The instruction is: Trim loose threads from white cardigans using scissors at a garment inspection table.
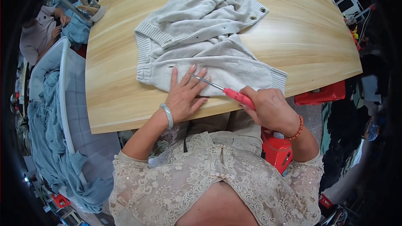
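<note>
where the wooden table (125, 58) curves toward its near edge, a pale grey knitted cardigan (201, 37) lies rumpled across the middle, its ribbed hem at the left, a buttoned strip at the far right and one sleeve reaching to the far side. the near part of the garment is spread flat just beside the table's near edge.

the left hand (184, 94) rests palm down on that flat near part, fingers spread and pressing the knit against the table; a pale green bangle (167, 115) sits on its wrist. the right hand (270, 109) is closed in a fist around the red handle of a thin metal tool (217, 88), a pick or seam ripper by its look, though its tip is too small to tell. the shaft runs leftward over the fabric and its point lies at the left hand's fingertips. a string of orange beads (298, 128) circles the right wrist.

to the left of the table stands a white bin (63, 83) with blue-grey knitwear (42, 134) piled in it. far left, another person (39, 31) sits handling blue fabric. a red stool (278, 150) shows near the right forearm.
</note>
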The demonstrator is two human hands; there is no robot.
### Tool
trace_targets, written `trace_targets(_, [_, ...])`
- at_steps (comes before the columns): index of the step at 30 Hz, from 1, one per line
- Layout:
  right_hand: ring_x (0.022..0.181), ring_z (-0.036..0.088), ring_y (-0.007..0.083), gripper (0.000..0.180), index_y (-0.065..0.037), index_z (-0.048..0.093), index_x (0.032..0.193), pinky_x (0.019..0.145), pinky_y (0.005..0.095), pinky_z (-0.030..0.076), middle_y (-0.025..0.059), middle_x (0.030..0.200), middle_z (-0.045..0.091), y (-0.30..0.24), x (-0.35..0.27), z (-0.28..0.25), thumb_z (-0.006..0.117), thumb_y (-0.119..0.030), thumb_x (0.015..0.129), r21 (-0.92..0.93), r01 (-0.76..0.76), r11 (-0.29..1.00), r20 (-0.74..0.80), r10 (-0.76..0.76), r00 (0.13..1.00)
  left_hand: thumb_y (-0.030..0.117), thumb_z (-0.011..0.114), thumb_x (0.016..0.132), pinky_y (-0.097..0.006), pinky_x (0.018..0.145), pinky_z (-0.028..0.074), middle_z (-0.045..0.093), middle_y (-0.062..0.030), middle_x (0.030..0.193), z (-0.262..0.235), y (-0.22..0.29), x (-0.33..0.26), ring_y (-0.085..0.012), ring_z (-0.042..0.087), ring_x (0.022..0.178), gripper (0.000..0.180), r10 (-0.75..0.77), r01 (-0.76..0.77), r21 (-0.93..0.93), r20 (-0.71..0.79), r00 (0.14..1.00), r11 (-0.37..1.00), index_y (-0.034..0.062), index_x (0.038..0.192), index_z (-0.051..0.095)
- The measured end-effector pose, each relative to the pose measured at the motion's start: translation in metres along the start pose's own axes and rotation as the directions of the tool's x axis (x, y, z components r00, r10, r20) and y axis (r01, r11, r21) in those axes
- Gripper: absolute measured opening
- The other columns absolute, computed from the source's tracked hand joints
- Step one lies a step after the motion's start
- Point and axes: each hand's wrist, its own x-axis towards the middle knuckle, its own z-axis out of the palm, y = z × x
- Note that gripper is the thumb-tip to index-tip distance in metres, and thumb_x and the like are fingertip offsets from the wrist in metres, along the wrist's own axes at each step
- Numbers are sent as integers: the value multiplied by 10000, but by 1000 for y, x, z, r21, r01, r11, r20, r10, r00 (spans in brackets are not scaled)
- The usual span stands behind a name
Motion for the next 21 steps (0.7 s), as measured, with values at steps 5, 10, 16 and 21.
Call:
trace_targets(5, [720,646,375,283,-102,574,1096,648,480,470,164,718,643,-1,2,6,645,-281,889,82,77,994,70,-83,994,61,476,980,-460,1098,378,572,-132,1317,5,-36,-25,-257,547,1244,383,-490,57,-924,-147,859,377,24,1361,495])
trace_targets(10, [722,643,379,227,-77,588,1013,653,467,485,169,717,640,25,-6,6,662,-242,875,159,55,986,-34,-50,998,98,504,998,-351,871,574,594,-104,1168,-18,-55,-19,-191,621,1036,348,-742,44,-999,38,670,-12,15,1334,470])
trace_targets(16, [651,625,388,278,-59,687,769,604,450,492,190,696,642,96,24,-23,708,-324,851,217,-236,947,-466,313,828,18,618,906,-216,664,517,581,-75,1149,-40,-63,7,-110,612,865,405,-528,246,-612,-335,780,752,37,1305,547])
trace_targets(21, [605,635,259,382,-18,685,759,599,374,493,119,645,651,180,79,-54,676,-383,873,583,-293,758,-444,599,666,14,697,784,-379,821,476,593,-120,1081,-52,-85,45,-303,575,939,442,-208,215,-26,-381,901,976,65,1209,582])
